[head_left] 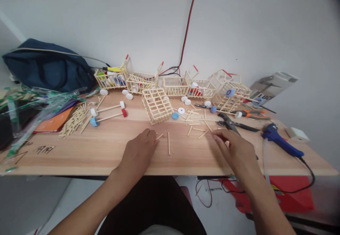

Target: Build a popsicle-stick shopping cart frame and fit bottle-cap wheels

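Head view, short stick (pixel 159 136): low over the middle of the desk (pixel 106 157), pinched in the narrow fingers of the left hand (pixel 140 150).
Longer stick (pixel 169 144): on the desk, just right of it.
Right hand (pixel 237 150): fingers curled near loose sticks (pixel 198 120); cannot tell whether they hold anything.
Behind: tilted stick basket (pixel 158 105), row of stick carts (pixel 175 90).
Far right: blue glue gun (pixel 283 143).

Short stick (pixel 159 136) at left hand (pixel 140 148)

Two hands (pixel 140 148) (pixel 235 146), one glue gun (pixel 283 141), one blue bag (pixel 50 68)
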Demonstrator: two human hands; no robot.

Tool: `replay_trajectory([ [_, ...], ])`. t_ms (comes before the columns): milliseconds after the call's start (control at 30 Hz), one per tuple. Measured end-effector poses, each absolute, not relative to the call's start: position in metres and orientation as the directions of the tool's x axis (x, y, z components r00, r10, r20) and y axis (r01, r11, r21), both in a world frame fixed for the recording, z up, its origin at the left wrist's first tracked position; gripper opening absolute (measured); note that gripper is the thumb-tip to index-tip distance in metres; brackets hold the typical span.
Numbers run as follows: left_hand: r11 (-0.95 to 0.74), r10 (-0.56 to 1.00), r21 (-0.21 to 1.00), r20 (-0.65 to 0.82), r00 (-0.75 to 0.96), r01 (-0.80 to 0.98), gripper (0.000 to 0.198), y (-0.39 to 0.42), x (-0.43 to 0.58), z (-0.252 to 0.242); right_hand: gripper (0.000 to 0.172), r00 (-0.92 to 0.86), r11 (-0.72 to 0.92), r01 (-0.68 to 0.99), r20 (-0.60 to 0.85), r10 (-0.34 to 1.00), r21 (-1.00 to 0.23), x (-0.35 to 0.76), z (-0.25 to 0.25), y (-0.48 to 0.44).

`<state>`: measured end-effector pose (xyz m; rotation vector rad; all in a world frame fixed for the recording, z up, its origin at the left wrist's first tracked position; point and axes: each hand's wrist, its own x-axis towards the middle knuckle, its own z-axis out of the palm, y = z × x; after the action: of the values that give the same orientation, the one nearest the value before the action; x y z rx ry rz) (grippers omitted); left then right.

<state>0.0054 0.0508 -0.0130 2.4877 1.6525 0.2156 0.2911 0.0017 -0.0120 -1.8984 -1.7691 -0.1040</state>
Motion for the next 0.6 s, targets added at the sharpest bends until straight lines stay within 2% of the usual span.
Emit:
replay_trajectory([
  [133, -0.362, 0.929, 0.201, 0.159, 0.334, 0.91, 0.027, 0.057, -0.008, -0.007, 0.022, 0.203, -0.086, 0.954, 0.41, 0.889, -0.286, 0.312, -0.006, -0.004],
  [333, -0.376, 0.927, 0.16, 0.051, 0.373, 0.913, 0.024, 0.072, -0.014, -0.004, 0.028, 0.318, -0.234, 0.944, 0.446, 0.837, -0.233, 0.35, 0.01, -0.018],
  [500, -0.352, 0.936, 0.152, 0.062, 0.347, 0.924, 0.025, 0.076, -0.01, -0.007, 0.024, 0.331, -0.277, 0.943, 0.402, 0.854, -0.186, 0.381, 0.011, -0.018],
  [600, -0.33, 0.943, 0.199, 0.107, 0.314, 0.923, 0.025, 0.075, -0.01, -0.008, 0.028, 0.425, -0.424, 0.902, 0.36, 0.831, -0.085, 0.41, 0.013, -0.016],
])
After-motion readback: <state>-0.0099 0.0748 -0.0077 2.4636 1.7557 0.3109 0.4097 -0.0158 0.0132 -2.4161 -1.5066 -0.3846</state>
